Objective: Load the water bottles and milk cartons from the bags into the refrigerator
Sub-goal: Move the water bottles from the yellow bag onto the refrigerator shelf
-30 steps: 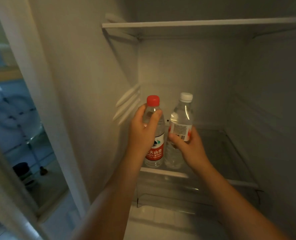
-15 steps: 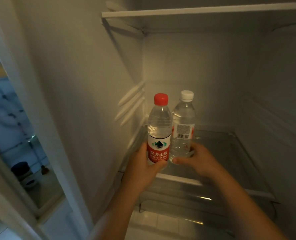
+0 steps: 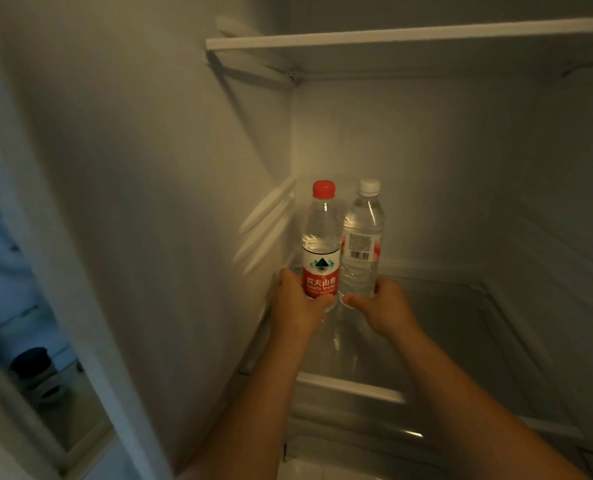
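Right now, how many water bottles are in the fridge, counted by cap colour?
Clear plastic water bottle with a red cap: 1
Clear plastic water bottle with a white cap: 1
Total: 2

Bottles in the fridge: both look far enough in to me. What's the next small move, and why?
Probably release both and draw the hands back. The red-cap bottle and white-cap bottle stand upright, side by side, in the back left corner of the shelf, seemingly resting on it. The left hand grips the red-cap one low, the right hand the other.
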Action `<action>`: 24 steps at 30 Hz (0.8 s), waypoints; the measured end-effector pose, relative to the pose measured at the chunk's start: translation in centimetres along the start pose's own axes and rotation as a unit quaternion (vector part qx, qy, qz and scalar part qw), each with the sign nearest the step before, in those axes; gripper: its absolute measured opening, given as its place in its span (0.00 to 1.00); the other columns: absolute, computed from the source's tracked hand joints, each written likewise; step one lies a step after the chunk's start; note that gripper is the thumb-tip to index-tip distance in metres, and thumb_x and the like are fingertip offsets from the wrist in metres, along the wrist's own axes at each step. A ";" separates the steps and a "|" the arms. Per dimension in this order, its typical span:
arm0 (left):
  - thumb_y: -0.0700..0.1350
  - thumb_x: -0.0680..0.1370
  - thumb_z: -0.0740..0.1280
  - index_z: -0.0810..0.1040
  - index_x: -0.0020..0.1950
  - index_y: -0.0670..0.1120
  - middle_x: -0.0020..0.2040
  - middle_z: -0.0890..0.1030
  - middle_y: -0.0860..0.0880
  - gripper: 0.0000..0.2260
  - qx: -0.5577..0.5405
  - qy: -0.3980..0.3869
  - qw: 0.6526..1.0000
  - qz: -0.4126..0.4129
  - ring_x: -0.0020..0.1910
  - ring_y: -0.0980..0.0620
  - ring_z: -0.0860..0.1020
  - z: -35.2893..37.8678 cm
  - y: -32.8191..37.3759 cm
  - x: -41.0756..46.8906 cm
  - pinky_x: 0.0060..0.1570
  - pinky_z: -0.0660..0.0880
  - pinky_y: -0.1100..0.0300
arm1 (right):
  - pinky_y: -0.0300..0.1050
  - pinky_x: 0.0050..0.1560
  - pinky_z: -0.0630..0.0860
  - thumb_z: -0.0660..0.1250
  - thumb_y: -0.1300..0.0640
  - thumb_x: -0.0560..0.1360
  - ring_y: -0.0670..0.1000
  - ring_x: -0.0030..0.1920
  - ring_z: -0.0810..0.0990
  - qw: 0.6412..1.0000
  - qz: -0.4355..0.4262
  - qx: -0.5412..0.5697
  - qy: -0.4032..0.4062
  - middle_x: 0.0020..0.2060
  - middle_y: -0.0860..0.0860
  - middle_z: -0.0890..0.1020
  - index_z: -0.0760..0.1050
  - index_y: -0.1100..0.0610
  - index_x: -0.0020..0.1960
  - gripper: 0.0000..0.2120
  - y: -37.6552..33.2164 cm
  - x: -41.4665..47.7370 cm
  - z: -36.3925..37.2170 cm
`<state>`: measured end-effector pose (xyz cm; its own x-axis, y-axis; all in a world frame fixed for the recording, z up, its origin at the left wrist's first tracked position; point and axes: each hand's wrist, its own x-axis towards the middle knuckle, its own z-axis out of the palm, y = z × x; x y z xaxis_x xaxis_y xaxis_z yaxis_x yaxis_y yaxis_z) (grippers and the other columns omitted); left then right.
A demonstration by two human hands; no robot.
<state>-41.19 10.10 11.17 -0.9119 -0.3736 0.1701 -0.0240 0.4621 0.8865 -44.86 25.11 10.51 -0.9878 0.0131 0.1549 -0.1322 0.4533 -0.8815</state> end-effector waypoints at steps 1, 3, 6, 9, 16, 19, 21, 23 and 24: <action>0.47 0.66 0.80 0.70 0.57 0.45 0.57 0.77 0.47 0.26 0.013 0.017 1.000 0.001 0.52 0.50 0.78 0.4 -0.1 0.7 0.44 0.77 0.59 | 0.37 0.40 0.73 0.77 0.58 0.69 0.46 0.43 0.80 1.000 0.000 -0.005 0.008 0.50 0.52 0.84 0.81 0.55 0.57 0.17 0.0 0.5 0.2; 0.48 0.66 0.80 0.71 0.57 0.45 0.58 0.78 0.46 0.26 0.027 0.033 0.999 -0.004 0.55 0.47 0.79 1.1 -0.3 2.0 0.52 0.79 0.50 | 0.36 0.38 0.73 0.77 0.57 0.69 0.47 0.43 0.81 1.000 0.001 -0.017 0.020 0.47 0.52 0.84 0.81 0.56 0.55 0.16 0.1 1.4 0.6; 0.47 0.67 0.79 0.72 0.59 0.44 0.59 0.79 0.45 0.25 0.015 0.036 0.999 -0.017 0.56 0.45 0.80 2.0 -0.4 3.3 0.54 0.79 0.47 | 0.36 0.36 0.72 0.77 0.56 0.70 0.47 0.39 0.80 0.999 0.011 -0.038 0.034 0.43 0.50 0.83 0.81 0.56 0.53 0.13 -0.1 2.7 1.3; 0.47 0.69 0.78 0.74 0.57 0.42 0.57 0.80 0.44 0.22 0.006 0.046 0.999 -0.019 0.55 0.44 0.80 2.8 -0.6 4.5 0.54 0.80 0.47 | 0.34 0.33 0.68 0.76 0.55 0.70 0.49 0.40 0.80 0.997 0.014 -0.057 0.050 0.45 0.53 0.84 0.82 0.58 0.52 0.12 -0.2 3.9 2.0; 0.43 0.77 0.71 0.78 0.57 0.40 0.56 0.81 0.41 0.12 0.066 0.053 0.995 -0.050 0.55 0.42 0.80 3.2 -0.6 6.8 0.55 0.79 0.48 | 0.38 0.32 0.65 0.74 0.53 0.72 0.50 0.39 0.76 0.992 0.034 -0.085 0.086 0.42 0.56 0.83 0.81 0.62 0.50 0.13 0.0 4.9 3.1; 0.43 0.77 0.70 0.78 0.58 0.40 0.57 0.81 0.41 0.11 0.087 0.061 0.993 -0.050 0.55 0.42 0.80 3.5 -0.5 7.0 0.54 0.79 0.48 | 0.40 0.32 0.65 0.76 0.50 0.70 0.52 0.39 0.77 0.989 0.036 -0.110 0.093 0.41 0.55 0.81 0.79 0.60 0.49 0.15 0.0 5.0 3.3; 0.43 0.78 0.69 0.78 0.58 0.40 0.56 0.81 0.40 0.12 0.096 0.058 0.993 -0.047 0.55 0.41 0.81 3.5 -0.6 6.9 0.54 0.79 0.48 | 0.43 0.39 0.70 0.76 0.50 0.70 0.54 0.44 0.80 0.989 0.039 -0.113 0.091 0.45 0.55 0.82 0.78 0.59 0.51 0.17 -0.1 5.1 3.5; 0.43 0.77 0.70 0.78 0.58 0.39 0.56 0.82 0.40 0.12 0.103 0.051 0.992 -0.046 0.55 0.41 0.81 3.4 -0.8 6.8 0.54 0.79 0.48 | 0.45 0.42 0.72 0.76 0.51 0.70 0.55 0.48 0.81 0.990 0.039 -0.109 0.085 0.48 0.55 0.82 0.77 0.59 0.54 0.18 -0.2 5.0 3.6; 0.43 0.77 0.70 0.79 0.58 0.39 0.56 0.82 0.40 0.12 0.107 0.047 0.992 -0.046 0.54 0.42 0.81 3.3 -0.8 6.7 0.54 0.79 0.48 | 0.44 0.42 0.71 0.76 0.51 0.71 0.56 0.49 0.81 0.990 0.039 -0.109 0.076 0.48 0.55 0.82 0.77 0.60 0.54 0.17 -0.4 4.8 3.4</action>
<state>-48.67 9.85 10.21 -0.8601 -0.4902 0.1411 -0.2003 0.5790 0.7903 -49.85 21.97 10.07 -0.9684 0.1820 0.1708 -0.0193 0.6278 -0.7781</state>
